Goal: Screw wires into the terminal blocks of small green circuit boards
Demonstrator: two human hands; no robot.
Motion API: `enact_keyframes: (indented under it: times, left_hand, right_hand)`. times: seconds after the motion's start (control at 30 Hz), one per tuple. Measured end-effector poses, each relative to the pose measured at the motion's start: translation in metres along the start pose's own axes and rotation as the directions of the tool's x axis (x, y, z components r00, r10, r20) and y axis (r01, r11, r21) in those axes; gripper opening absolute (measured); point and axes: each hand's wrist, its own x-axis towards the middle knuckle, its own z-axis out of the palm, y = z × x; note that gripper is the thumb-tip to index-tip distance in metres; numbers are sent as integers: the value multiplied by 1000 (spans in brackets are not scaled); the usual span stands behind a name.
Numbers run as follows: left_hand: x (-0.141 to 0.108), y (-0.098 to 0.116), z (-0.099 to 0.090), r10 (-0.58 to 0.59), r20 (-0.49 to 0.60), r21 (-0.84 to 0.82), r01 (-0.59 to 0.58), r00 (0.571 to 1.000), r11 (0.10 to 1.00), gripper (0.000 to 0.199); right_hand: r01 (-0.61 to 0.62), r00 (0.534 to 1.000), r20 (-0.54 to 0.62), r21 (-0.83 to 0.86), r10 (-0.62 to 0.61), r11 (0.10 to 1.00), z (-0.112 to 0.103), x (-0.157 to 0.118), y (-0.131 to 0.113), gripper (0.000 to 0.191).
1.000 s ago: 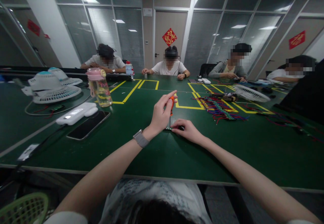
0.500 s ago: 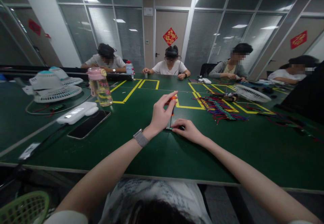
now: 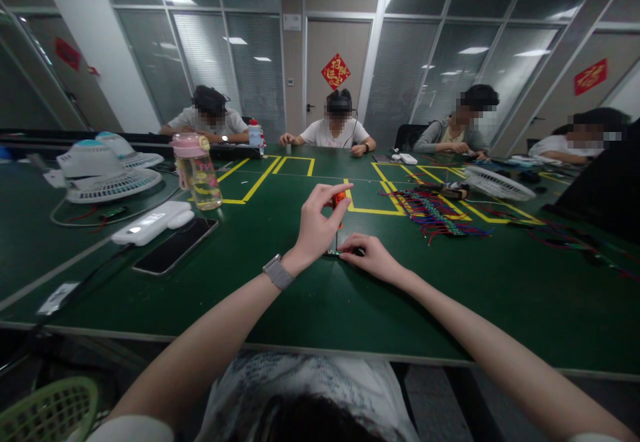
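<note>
My left hand [image 3: 320,219] is closed round the orange and black handle of a screwdriver [image 3: 341,199], thumb and fingers on its sides and the index finger lying across the top. The screwdriver stands upright, its thin shaft running down to a small green circuit board [image 3: 332,253] on the table. From the right, my right hand [image 3: 370,255] pinches the board's edge with thumb and fingertips. Something small and dark lies under its curled fingers; I cannot make out what. My left wrist hides part of the board.
On the green table [image 3: 280,315], a phone [image 3: 176,246], a white power strip [image 3: 153,221], a water bottle [image 3: 197,172] and fan parts [image 3: 113,179] lie leftward. Wired circuit boards [image 3: 435,212] lie to the right, near yellow tape [image 3: 375,211]. Several people sit opposite.
My left fingers have shifted round the screwdriver's handle, and more of its orange side shows between them. My right hand and the circuit board stay in place.
</note>
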Motion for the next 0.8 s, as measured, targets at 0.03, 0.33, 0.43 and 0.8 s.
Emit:
enact_keyframes:
  times: [0.03,0.33,0.43,0.8]
  left_hand:
    - [0,1,0,10,-22,40,-9,1000,999,20]
    - [0,0,0,-15,44,-86,19,999,996,30]
    - [0,-2,0,-17,-16,-17,17,1000,1000,23]
    - [0,-1,-1,-11,-3,-26,11,1000,1000,26]
  right_hand:
    - [-2,1000,-2,0,2,1000,0,0,0,13]
    - [3,1000,5,-2,-3,1000,0,0,0,14]
    - [-6,1000,3,-5,6,1000,0,0,-1,14]
    - [5,1000,2,7,-5,1000,0,0,1,14]
